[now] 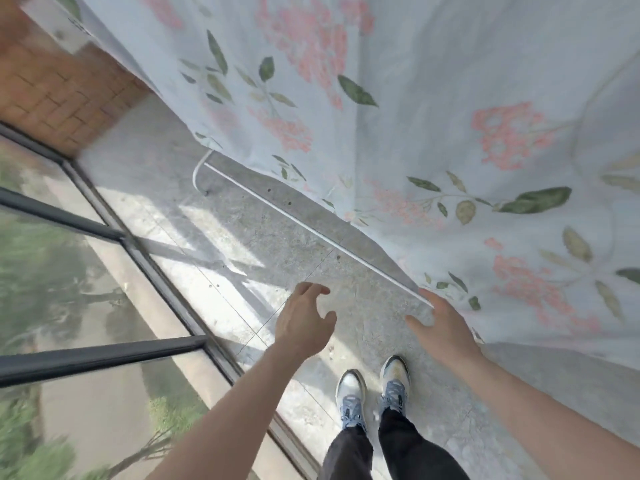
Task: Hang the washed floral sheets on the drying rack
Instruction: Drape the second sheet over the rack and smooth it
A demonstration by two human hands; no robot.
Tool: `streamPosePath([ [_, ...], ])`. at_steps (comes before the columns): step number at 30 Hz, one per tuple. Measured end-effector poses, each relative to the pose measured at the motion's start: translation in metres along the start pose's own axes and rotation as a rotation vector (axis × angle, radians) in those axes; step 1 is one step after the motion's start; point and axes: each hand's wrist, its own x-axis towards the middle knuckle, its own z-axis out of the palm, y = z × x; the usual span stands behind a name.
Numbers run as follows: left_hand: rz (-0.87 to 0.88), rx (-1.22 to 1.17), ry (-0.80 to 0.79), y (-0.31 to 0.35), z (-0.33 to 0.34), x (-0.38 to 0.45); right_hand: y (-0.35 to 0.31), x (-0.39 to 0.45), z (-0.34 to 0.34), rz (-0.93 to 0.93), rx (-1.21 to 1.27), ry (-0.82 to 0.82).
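The pale blue cotton sheet printed with pink flowers and green leaves (433,140) hung draped over the thin white metal drying rack (311,230), filling the upper right. The right hand (441,327) reached out beside its lower edge, fingers spread, holding nothing. The left hand (306,320) hovered over the grey concrete floor (214,237), fingers loosely curled, empty.

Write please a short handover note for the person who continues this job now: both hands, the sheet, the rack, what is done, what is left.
Left hand: free, fingers loosely curled, holding nothing.
Right hand: open, at the lower edge of the floral sheet; contact unclear.
The sheet already hangs, draped over the drying rack; only the white bottom bar and one foot show.
Left: maybe straighten the hem. Other sheets are not in view.
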Motion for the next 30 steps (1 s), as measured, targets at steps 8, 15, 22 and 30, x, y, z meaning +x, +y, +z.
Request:
streamPosePath([
  [8,0.053,-0.118,0.058,0.008,-0.046,-0.116,-0.044,-0.125,-0.022,-0.095,0.028,-0.036],
  [15,0.146,-0.187,0.02,0.051,-0.047,-0.201,-0.016,-0.223,-0.056,-0.071,0.004,0.031],
  [22,0.235,-0.106,-0.036,0.103,-0.037,-0.248,0.018,-0.267,-0.112,-0.097,0.028,0.087],
  [30,0.222,-0.115,0.09,0.206,-0.008,-0.286,0.079,-0.288,-0.234,-0.258,-0.019,0.126],
])
